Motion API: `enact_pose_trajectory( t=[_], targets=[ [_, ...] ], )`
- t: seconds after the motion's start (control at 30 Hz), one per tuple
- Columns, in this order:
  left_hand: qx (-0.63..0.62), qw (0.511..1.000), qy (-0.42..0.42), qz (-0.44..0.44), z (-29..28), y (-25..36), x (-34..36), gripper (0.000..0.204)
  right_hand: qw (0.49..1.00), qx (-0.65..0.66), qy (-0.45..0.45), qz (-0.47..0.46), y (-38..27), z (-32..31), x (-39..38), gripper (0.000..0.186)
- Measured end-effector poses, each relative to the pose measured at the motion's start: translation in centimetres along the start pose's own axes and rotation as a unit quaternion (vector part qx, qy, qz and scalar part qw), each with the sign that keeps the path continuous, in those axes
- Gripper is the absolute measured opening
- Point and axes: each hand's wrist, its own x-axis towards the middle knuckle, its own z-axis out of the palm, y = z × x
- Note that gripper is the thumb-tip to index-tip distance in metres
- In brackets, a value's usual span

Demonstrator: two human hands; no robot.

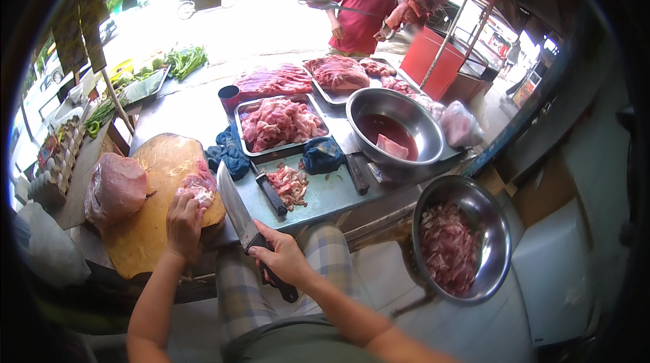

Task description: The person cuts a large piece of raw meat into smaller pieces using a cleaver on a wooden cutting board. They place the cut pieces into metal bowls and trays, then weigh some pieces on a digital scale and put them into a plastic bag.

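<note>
My right hand [283,255] grips the black handle of a large knife [235,204]. Its broad blade points up and away, just right of the wooden chopping board [162,154] and apart from the meat. On the board's right side, my left hand [183,224] has its fingers curled over a small piece of pink meat [201,179], partly hiding it. A big lump of raw meat [116,188] rests on the board's left side. Beyond the knife, meat scraps [288,184] lie on the metal tabletop beside a second, black-handled knife [271,194].
Trays of cut meat [281,123] and meat slabs [336,72] fill the far table. A steel bowl [433,148] holds reddish liquid and a meat piece; a lower bowl [500,255] holds sliced meat. Blue cloths [230,152] lie nearby. A person in red [362,14] stands opposite.
</note>
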Motion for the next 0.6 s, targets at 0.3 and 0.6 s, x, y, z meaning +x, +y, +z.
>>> enact_pose_trajectory(
  t=[0.3, 0.6],
  targets=[
    [0.003, 0.997, -0.058, -0.052, 1.08, -0.66, -0.32, 0.012, 1.0, 0.02, 0.002, -0.008, 0.27, -0.74, 0.13, 0.067],
    [-0.005, 0.998, -0.049, -0.046, 1.09, -0.65, -0.35, 0.01, 1.0, 0.011, -0.009, 0.005, 0.59, -0.54, 0.06, 0.067]
  ],
)
